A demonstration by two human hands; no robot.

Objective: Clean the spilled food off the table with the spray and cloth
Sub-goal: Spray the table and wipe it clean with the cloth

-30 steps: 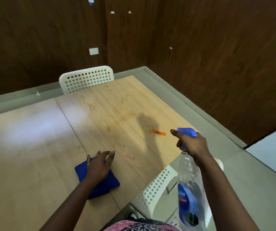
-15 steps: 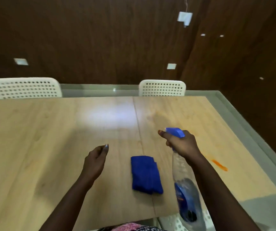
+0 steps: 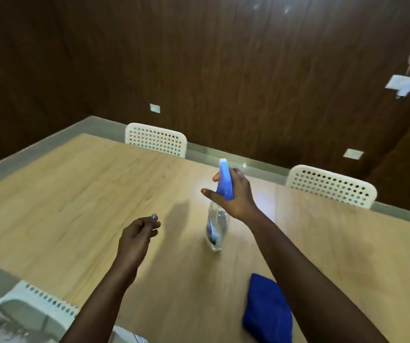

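Note:
My right hand (image 3: pixel 240 196) grips the neck of the clear spray bottle (image 3: pixel 216 227) just under its blue trigger head (image 3: pixel 225 180), index finger stretched out. The bottle is upright, its base at or just above the wooden table (image 3: pixel 75 194); I cannot tell if it touches. My left hand (image 3: pixel 137 236) hovers to the left of the bottle, fingers loosely curled, holding nothing. The folded blue cloth (image 3: pixel 267 315) lies on the table near the front edge, partly behind my right forearm. No spill shows in this view.
Two white perforated chairs (image 3: pixel 157 142) (image 3: pixel 330 185) stand at the table's far side against a dark wood wall. A third white chair (image 3: pixel 33 310) is at the near left edge. A seam (image 3: pixel 277 219) runs across the tabletop right of the bottle.
The view has swung left, so the orange spill has left the frame. My right hand carried the bottle from the table's near edge out over its middle. My left hand stays off the cloth.

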